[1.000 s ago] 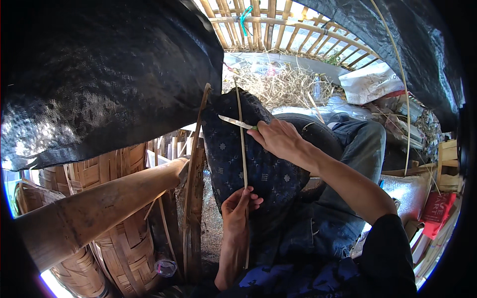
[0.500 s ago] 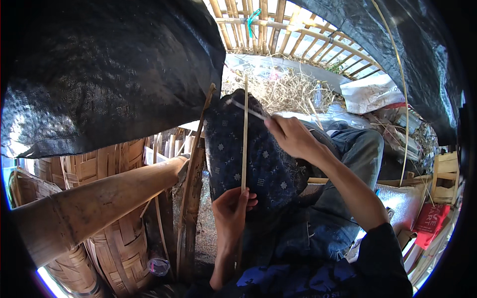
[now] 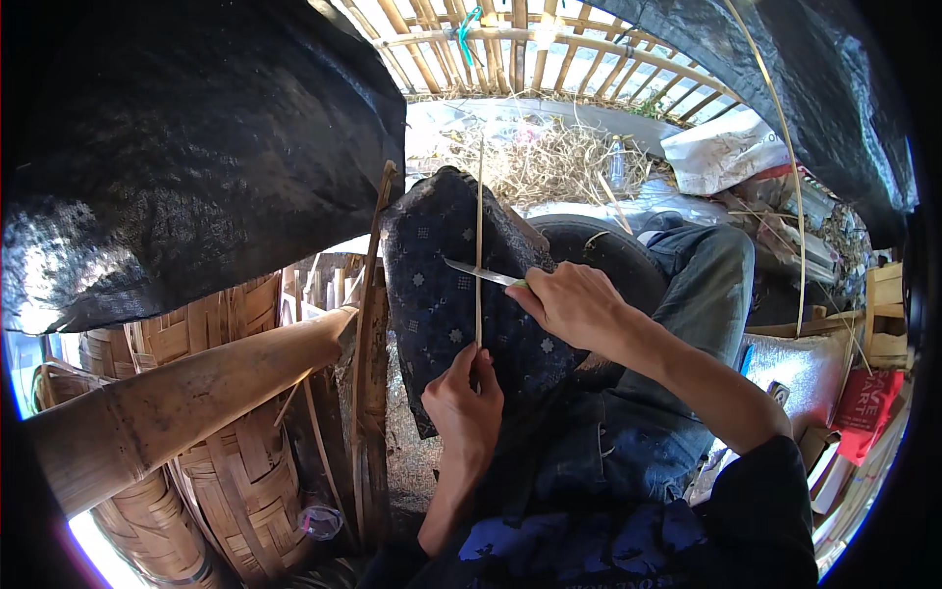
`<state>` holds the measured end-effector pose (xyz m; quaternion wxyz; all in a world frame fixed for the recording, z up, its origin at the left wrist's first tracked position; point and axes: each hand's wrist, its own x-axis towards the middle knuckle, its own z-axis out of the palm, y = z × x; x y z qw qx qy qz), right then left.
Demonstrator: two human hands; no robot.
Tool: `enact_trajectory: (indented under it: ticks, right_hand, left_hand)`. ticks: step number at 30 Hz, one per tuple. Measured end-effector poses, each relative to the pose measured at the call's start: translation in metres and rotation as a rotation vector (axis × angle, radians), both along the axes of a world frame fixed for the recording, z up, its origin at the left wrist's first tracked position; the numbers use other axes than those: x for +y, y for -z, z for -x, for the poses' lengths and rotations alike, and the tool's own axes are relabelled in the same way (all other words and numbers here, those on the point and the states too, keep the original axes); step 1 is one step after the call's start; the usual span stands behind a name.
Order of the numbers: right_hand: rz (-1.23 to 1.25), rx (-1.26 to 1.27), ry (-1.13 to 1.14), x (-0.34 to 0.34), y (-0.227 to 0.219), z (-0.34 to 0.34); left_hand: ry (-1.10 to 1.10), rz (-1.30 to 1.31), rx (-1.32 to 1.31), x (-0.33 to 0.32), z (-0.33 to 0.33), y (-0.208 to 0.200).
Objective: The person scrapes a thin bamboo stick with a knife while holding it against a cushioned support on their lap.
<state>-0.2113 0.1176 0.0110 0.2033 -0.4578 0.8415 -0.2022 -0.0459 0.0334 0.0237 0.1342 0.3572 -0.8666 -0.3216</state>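
Note:
A thin pale bamboo strip (image 3: 479,211) stands away from me over a dark blue patterned cloth (image 3: 427,329) draped on my leg. My left hand (image 3: 463,395) pinches the strip near its lower part, thumb and fingers closed on it. In my right hand (image 3: 579,306) is a knife (image 3: 481,275), its fingers wrapped round the handle, which they mostly hide. The knife's blade points left and crosses the strip above my left hand, seeming to touch it.
A thick bamboo pole (image 3: 196,402) juts in from the left, before woven bamboo baskets (image 3: 240,481). Upright beside the cloth stands a wooden stake (image 3: 373,344). Dark sheeting (image 3: 196,147) hangs at upper left. Straw (image 3: 530,167) lies ahead, below a bamboo slat fence (image 3: 549,49).
The knife has come down along the strip, from near the cloth's far end to closer to my left hand. My left hand has shifted slightly upward, still gripping the strip.

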Motion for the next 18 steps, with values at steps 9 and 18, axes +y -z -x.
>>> enact_trajectory:
  ticks: [9,18]
  right_hand:
    - [0.031,0.028,0.078,0.005,0.021,-0.011]
    - [-0.006,0.024,0.202,-0.017,0.040,0.023]
  left_hand:
    - [0.025,0.062,-0.051,0.008,0.005,0.000]
    - [0.046,0.019,-0.024,0.019,0.001,0.002]
